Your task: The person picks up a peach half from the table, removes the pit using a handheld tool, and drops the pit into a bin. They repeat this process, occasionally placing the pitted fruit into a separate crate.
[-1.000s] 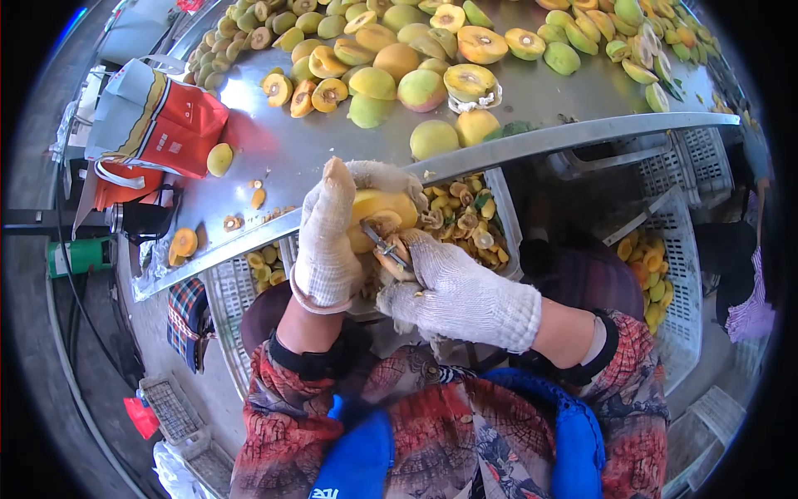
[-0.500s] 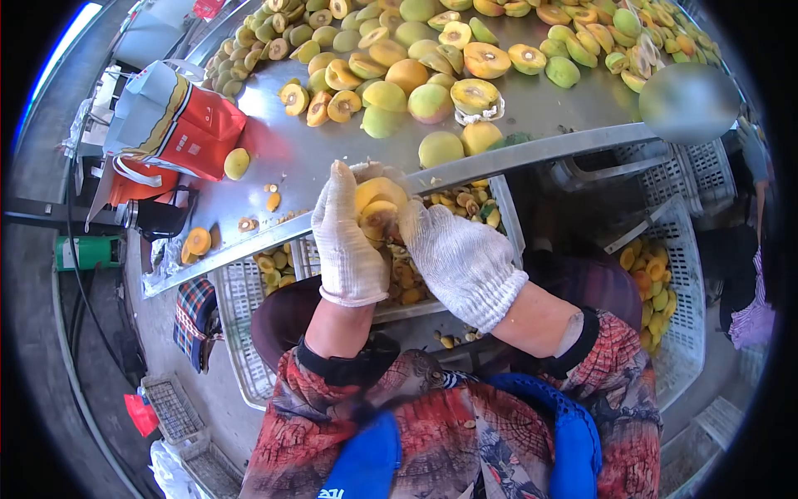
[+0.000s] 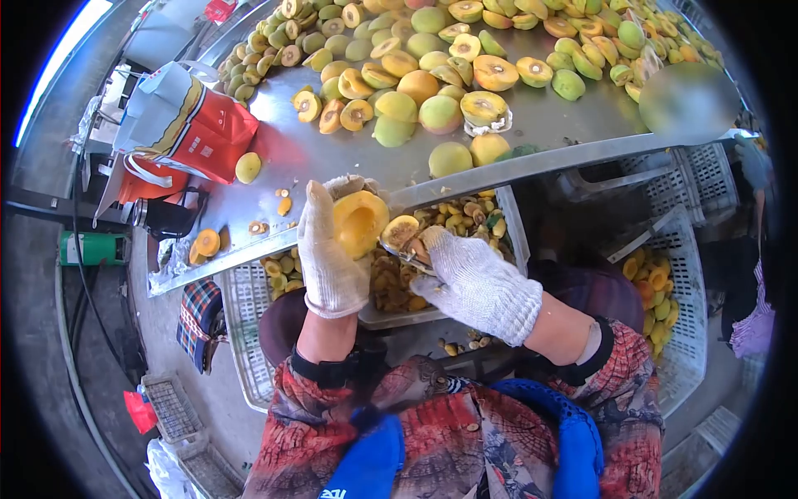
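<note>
Bare steel table (image 3: 332, 158) surface lies at 11 o'clock of the left hand (image 3: 328, 254), bounded at 10 o'clock by the red bag (image 3: 191, 125). At 12 to 1 o'clock, piled fruit (image 3: 432, 75) blocks passage. Below the right hand (image 3: 474, 279), the pit crate (image 3: 507, 224) stands open-topped.

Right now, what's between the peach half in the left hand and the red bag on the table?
In the head view, bare metal table lies between the peach half and the red bag, with one small yellow fruit and a few scraps.
</note>
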A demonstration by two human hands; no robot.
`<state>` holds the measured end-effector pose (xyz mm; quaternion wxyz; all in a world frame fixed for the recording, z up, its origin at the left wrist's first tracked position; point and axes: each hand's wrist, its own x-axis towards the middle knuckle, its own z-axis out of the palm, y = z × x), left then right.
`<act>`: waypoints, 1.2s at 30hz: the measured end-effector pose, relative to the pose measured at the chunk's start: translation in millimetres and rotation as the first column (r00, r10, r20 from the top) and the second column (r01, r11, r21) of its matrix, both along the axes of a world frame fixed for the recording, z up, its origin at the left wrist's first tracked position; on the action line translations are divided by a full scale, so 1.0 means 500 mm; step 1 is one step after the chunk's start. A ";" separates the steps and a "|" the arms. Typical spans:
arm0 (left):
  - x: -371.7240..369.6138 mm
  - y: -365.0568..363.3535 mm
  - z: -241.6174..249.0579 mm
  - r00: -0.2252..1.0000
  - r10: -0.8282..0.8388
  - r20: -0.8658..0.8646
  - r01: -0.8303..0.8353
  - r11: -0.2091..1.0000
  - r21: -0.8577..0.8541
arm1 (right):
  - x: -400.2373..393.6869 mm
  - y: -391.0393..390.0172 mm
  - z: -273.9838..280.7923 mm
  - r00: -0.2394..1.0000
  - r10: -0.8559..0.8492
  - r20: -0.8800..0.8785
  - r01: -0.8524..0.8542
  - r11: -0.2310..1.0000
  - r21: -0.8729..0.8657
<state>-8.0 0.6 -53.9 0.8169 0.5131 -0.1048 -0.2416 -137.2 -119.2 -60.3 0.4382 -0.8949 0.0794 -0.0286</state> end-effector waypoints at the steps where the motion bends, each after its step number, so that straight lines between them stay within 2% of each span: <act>1: -0.004 0.000 -0.003 0.999 0.003 0.054 -0.005 0.999 0.033 | 0.001 0.001 -0.005 1.000 0.002 0.030 -0.005 0.996 0.084; 5: -0.026 -0.009 0.003 0.970 -0.057 0.237 0.018 0.987 0.161 | 0.008 0.018 -0.013 0.997 -0.056 0.051 0.045 0.979 0.201; 8: -0.035 -0.011 0.007 0.948 -0.163 0.275 0.086 0.959 0.271 | 0.007 0.039 -0.034 0.995 -0.053 0.089 0.029 0.968 0.251; 10: -0.043 -0.018 0.008 0.959 -0.146 0.244 0.085 0.967 0.242 | 0.009 0.043 -0.017 0.990 -0.040 0.135 -0.008 0.940 0.342; 11: -0.050 -0.019 0.020 0.971 -0.133 0.198 0.084 0.967 0.239 | 0.000 0.028 0.001 0.997 0.038 0.064 -0.068 0.818 0.571; 12: -0.053 -0.019 0.026 0.981 -0.121 0.152 0.083 0.968 0.236 | -0.001 0.017 0.008 0.984 0.176 -0.021 -0.111 0.707 0.699; 14: -0.040 -0.018 0.019 0.987 -0.107 0.124 0.093 0.989 0.111 | -0.003 0.000 0.019 0.875 0.471 -0.110 -0.115 0.425 0.898; 15: -0.033 -0.015 0.016 0.989 -0.096 0.112 0.091 0.995 0.046 | -0.004 -0.006 0.040 0.880 0.453 -0.140 -0.138 0.527 0.839; 16: -0.028 -0.012 0.017 0.992 -0.073 0.101 0.069 0.997 0.035 | -0.001 -0.006 0.034 0.916 0.371 -0.153 -0.184 0.727 0.661; 17: -0.023 -0.008 0.018 0.995 -0.052 0.089 0.050 0.998 0.024 | 0.002 -0.005 0.020 0.948 0.285 -0.140 -0.200 0.878 0.436; 18: -0.018 -0.006 0.019 0.997 -0.033 0.077 0.032 0.999 0.012 | 0.003 -0.006 0.013 0.974 0.202 -0.100 -0.182 0.967 0.180; 19: -0.015 -0.001 0.019 0.999 -0.023 0.042 0.024 0.999 -0.022 | 0.002 -0.007 0.016 0.982 0.155 -0.110 -0.136 0.978 0.160; 22: -0.009 0.015 0.023 0.986 -0.083 0.143 0.078 0.996 0.037 | 0.004 0.009 0.004 0.993 0.058 0.099 -0.064 0.996 0.059; 25: -0.026 0.013 0.028 0.975 -0.059 0.213 0.033 0.991 0.127 | 0.019 0.030 0.006 0.998 0.011 0.070 -0.013 1.000 0.027; 28: -0.025 0.018 0.026 0.955 -0.054 0.293 -0.018 0.971 0.240 | 0.013 0.061 -0.033 0.970 0.081 0.230 -0.055 0.991 -0.118; 29: -0.022 0.023 0.028 0.948 -0.027 0.316 -0.056 0.966 0.251 | 0.014 0.059 -0.039 0.975 0.143 0.170 -0.128 0.987 -0.098; 32: 0.000 0.074 0.053 0.917 0.050 0.396 -0.189 0.928 0.320 | 0.005 0.043 -0.027 0.965 0.258 0.057 -0.240 0.946 -0.219; 33: 0.007 0.098 0.079 0.908 0.101 0.407 -0.252 0.907 0.338 | -0.002 0.033 0.001 0.973 0.225 -0.046 -0.230 0.947 -0.225; 34: 0.038 0.147 0.083 0.858 0.075 0.509 -0.362 0.792 0.492 | -0.003 0.028 0.002 0.974 0.215 -0.071 -0.226 0.946 -0.233; 35: 0.082 0.205 0.083 0.786 -0.148 0.600 -0.430 0.567 0.703 | -0.005 0.025 0.002 0.975 0.201 -0.095 -0.218 0.946 -0.239; 36: 0.120 0.244 0.101 0.424 -0.659 0.621 -0.673 0.229 0.703 | -0.008 0.021 0.002 0.976 0.183 -0.118 -0.207 0.947 -0.244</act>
